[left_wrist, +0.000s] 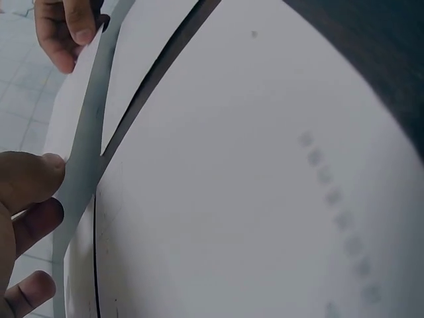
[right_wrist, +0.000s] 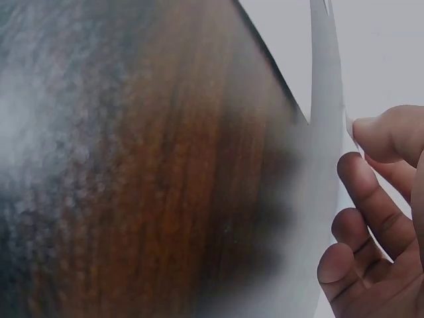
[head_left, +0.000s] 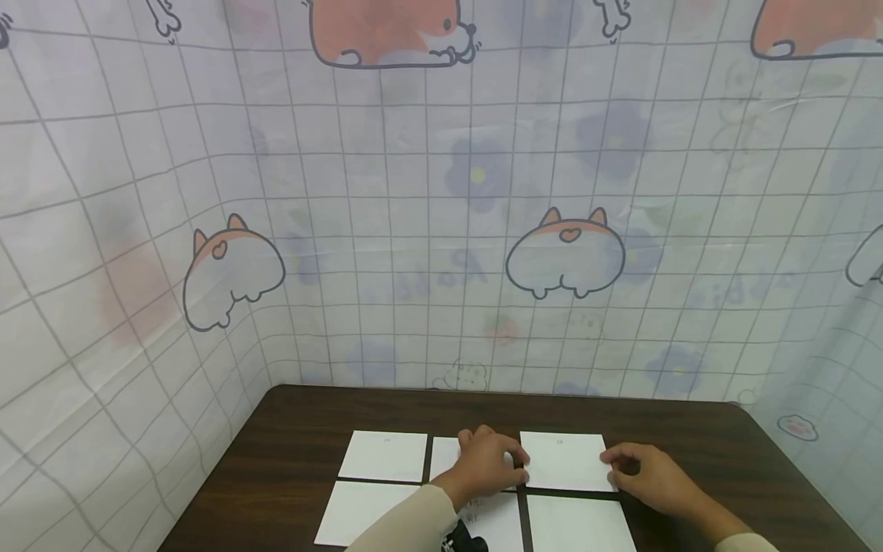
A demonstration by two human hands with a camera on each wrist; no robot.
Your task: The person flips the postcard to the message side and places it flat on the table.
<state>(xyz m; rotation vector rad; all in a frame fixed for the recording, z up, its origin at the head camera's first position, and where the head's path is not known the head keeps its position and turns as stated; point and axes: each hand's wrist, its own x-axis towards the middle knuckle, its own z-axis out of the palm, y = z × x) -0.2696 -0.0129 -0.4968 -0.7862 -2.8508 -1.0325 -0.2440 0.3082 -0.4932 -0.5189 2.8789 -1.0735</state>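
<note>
A white paper sheet [head_left: 562, 464] lies at the back right of a grid of sheets, with small faint print near its far edge. My left hand [head_left: 483, 464] pinches its left edge, reaching over the middle column. At its right edge my right hand [head_left: 648, 475] pinches it between thumb and fingers. In the right wrist view the right thumb [right_wrist: 387, 136] is against the paper's edge, other fingers curled below. The left thumb [left_wrist: 33, 175] shows at the edge in the left wrist view. A middle sheet [head_left: 444, 452] is partly hidden under my left hand.
More white sheets lie around: one at back left [head_left: 382, 456], one at front left [head_left: 366, 506] and one at front right [head_left: 579, 525]. A front middle sheet [head_left: 500, 525] is partly covered by my left forearm. The dark wooden table [head_left: 310, 414] meets a patterned curtain [head_left: 414, 307] behind.
</note>
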